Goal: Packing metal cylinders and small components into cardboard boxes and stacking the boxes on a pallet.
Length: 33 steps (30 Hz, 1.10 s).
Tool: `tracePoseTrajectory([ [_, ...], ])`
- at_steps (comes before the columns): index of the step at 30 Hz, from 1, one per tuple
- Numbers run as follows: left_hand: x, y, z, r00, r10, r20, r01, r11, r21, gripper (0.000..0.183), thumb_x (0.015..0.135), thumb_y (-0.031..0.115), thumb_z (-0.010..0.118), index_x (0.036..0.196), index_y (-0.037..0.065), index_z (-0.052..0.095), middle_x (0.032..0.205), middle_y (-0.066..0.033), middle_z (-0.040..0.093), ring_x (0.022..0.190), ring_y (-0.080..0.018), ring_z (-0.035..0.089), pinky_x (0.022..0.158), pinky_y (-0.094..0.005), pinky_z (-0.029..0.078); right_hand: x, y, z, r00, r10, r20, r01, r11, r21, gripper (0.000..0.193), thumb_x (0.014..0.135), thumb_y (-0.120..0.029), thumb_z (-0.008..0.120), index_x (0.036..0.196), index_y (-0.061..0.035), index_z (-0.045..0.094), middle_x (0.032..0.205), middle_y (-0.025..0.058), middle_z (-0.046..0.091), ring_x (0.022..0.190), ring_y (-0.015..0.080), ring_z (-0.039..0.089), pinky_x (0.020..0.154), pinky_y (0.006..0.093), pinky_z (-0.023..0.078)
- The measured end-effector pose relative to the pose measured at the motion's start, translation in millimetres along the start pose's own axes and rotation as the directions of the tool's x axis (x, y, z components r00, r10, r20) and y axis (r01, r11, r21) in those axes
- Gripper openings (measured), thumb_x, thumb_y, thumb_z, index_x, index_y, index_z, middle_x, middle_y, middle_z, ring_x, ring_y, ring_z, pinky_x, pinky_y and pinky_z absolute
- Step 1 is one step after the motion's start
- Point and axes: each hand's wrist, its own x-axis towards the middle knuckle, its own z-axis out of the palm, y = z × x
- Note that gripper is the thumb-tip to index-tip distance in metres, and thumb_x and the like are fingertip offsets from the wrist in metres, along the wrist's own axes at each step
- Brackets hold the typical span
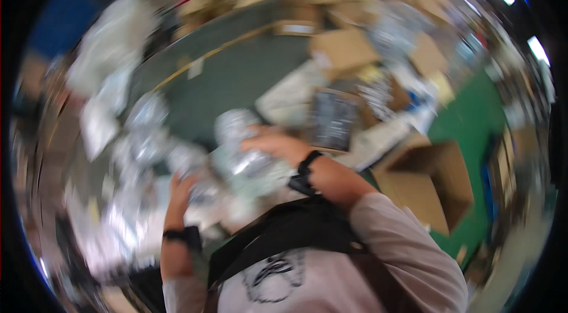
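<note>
Motion blurs the picture. My right hand (pixel 277 144), a black band on its wrist, curls its fingers over the side of a shiny, clear plastic-wrapped bundle (pixel 235 126) at the middle of the dark table. What the wrap holds cannot be made out. Lower and to the left, my left hand (pixel 181 187) is against another crumpled clear plastic bundle (pixel 188 158); its fingers are smeared, so their grip does not show. Between the hands lies pale, greenish sheet plastic (pixel 251 186). More clear plastic bundles (pixel 147 113) are heaped left of my left hand.
A dark green tabletop (pixel 204 100) carries a yellow line. To the right stand a closed cardboard box (pixel 346 52), a carton with dark contents (pixel 333 120) and an open carton (pixel 408 186) above green floor (pixel 473 112). A large translucent bag (pixel 115 41) is at the far left.
</note>
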Motion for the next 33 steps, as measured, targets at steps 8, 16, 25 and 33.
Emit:
tracePoseTrajectory([
  [8, -67.6, 41.9, 47.3, 0.992, -0.018, 0.121, 0.037, 0.987, -0.156, 0.053, 0.081, 0.032, 0.062, 0.124, 0.003, 0.049, 0.115, -0.0131, 0.057, 0.104, -0.0285, 0.058, 0.085, -0.0437, 0.049, -269.4, -39.7, -107.6, 0.882, -0.467, -0.070, 0.472, 0.869, 0.149, 0.064, 0.069, -0.026, 0.078, 0.122, -0.0040, 0.049, 0.114, 0.0081, 0.054, 0.106, 0.0199, 0.051, 0.091, 0.0338, 0.041],
  [16, -119.9, 78.6, 213.3, 0.891, 0.447, -0.084, -0.443, 0.895, 0.054, 0.065, 0.085, 0.049, 0.053, 0.128, 0.002, 0.044, 0.123, -0.0182, 0.052, 0.109, -0.0334, 0.054, 0.089, -0.0474, 0.048, -567.4, 28.7, -189.2, 0.356, -0.023, -0.934, 0.461, 0.874, 0.154, 0.079, 0.066, -0.031, 0.079, 0.130, -0.0038, 0.040, 0.114, 0.0081, 0.055, 0.106, 0.0182, 0.055, 0.091, 0.0329, 0.046],
  [25, -166.0, 100.8, 389.6, 0.916, 0.108, 0.387, 0.000, 0.963, -0.268, 0.074, 0.076, 0.038, 0.061, 0.132, -0.004, 0.038, 0.124, -0.0254, 0.050, 0.109, -0.0385, 0.054, 0.090, -0.0491, 0.047, -523.1, 227.3, -388.3, 0.560, 0.318, -0.765, 0.053, 0.908, 0.416, 0.061, 0.071, -0.015, 0.069, 0.126, 0.0016, 0.047, 0.108, 0.0118, 0.061, 0.096, 0.0205, 0.060, 0.086, 0.0347, 0.049],
  [33, -197.8, 64.5, 524.1, 0.883, 0.014, 0.469, 0.064, 0.986, -0.151, 0.081, 0.068, 0.032, 0.068, 0.133, -0.006, 0.036, 0.123, -0.0245, 0.051, 0.107, -0.0382, 0.056, 0.092, -0.0471, 0.047, -385.8, 353.4, -384.4, 0.644, 0.444, -0.623, 0.112, 0.751, 0.651, 0.063, 0.073, -0.026, 0.071, 0.124, 0.0025, 0.046, 0.114, 0.0152, 0.058, 0.105, 0.0247, 0.056, 0.090, 0.0365, 0.046],
])
